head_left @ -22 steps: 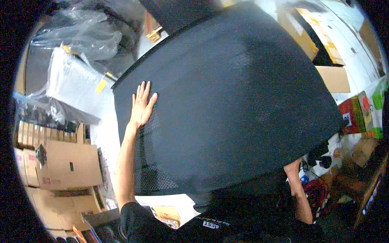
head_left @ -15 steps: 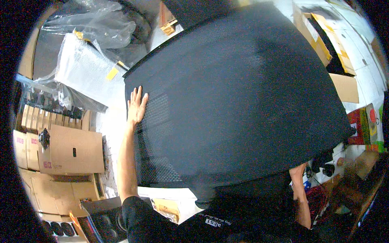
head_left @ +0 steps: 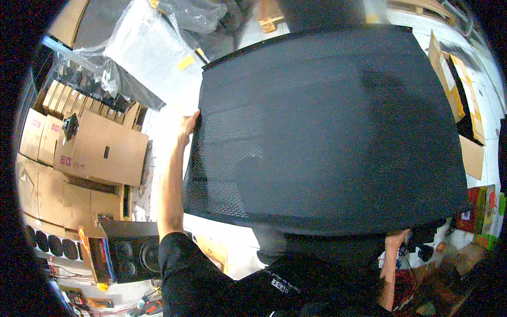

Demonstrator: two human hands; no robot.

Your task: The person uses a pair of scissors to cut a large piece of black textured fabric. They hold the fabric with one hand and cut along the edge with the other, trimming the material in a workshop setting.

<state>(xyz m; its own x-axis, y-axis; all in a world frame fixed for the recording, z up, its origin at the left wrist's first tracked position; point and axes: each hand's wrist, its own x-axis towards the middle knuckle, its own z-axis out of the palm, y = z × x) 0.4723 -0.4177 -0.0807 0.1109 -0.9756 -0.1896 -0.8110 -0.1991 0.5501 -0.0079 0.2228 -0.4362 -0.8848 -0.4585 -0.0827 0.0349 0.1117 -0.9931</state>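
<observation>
large black perforated mesh panel (head_left: 327, 132) held flat at chest height, left hand (head_left: 186, 126) gripping its left edge, right hand hidden beneath, grip indeterminate; handling step underway, next move likely needs steady two-handed support.

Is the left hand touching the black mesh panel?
Touching. The head view shows the left hand pressed against the left edge of the black mesh panel, fingers curled at its rim with no gap visible.
</observation>
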